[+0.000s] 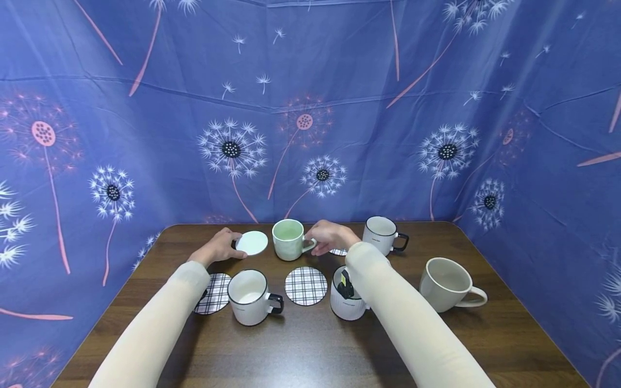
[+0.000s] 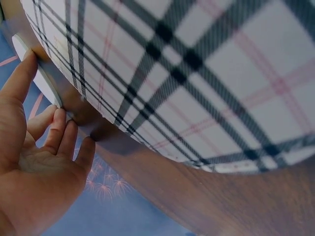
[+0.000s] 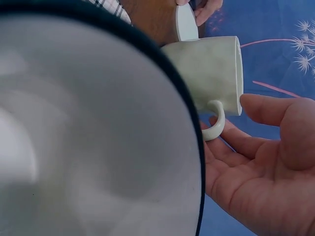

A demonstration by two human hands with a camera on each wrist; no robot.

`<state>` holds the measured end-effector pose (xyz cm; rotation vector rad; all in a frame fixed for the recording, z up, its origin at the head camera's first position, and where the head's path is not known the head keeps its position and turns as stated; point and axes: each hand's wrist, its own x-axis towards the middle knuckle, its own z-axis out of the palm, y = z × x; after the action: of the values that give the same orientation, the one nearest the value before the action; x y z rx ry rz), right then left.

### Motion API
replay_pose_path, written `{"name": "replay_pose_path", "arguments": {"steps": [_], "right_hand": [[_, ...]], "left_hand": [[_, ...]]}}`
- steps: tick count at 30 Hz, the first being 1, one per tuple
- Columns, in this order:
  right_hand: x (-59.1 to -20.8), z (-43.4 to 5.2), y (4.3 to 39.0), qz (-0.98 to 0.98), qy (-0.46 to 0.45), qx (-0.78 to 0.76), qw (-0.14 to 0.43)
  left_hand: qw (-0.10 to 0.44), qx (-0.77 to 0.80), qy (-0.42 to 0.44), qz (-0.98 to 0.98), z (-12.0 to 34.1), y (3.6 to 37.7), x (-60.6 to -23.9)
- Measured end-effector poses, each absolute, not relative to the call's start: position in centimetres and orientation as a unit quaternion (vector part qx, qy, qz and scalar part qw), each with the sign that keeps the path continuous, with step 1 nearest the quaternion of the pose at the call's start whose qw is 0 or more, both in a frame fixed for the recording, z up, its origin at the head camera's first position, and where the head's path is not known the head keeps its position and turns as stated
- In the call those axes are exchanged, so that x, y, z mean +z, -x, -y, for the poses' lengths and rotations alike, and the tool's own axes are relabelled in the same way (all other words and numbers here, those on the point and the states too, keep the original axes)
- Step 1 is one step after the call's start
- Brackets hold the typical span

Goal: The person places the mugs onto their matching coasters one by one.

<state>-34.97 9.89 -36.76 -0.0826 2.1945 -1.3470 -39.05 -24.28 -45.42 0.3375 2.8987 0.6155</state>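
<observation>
My left hand (image 1: 220,246) pinches the edge of a plain white round coaster (image 1: 252,243) near the back of the table. Seen edge-on in the left wrist view, the coaster (image 2: 42,73) lies between thumb and fingers. Just right of it stands a pale green mug (image 1: 288,245), upright, its handle toward my right hand (image 1: 330,237). In the right wrist view, my right fingers curl at the mug's handle (image 3: 216,125), one fingertip showing inside the loop, the thumb close to the rim. A white, black-rimmed mug (image 3: 98,123) blocks much of this view.
In front stand two white mugs, left (image 1: 248,302) and right (image 1: 345,307), the latter under my right wrist. Plaid coasters lie left (image 1: 212,295) and centre (image 1: 306,286), another partly hidden (image 1: 338,251). A third white mug (image 1: 380,237) and a beige mug (image 1: 445,285) stand right. Blue curtain behind.
</observation>
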Motion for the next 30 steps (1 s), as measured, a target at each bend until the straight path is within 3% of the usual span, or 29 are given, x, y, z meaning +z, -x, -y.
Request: {"name": "replay_pose_path", "arguments": {"steps": [30], "right_hand": [[-37.47, -9.29, 35.42, -0.844, 0.05, -0.466, 0.26]], "left_hand": [[0.075, 0.216, -0.105, -0.968, 24.3, 39.0, -45.78]]}}
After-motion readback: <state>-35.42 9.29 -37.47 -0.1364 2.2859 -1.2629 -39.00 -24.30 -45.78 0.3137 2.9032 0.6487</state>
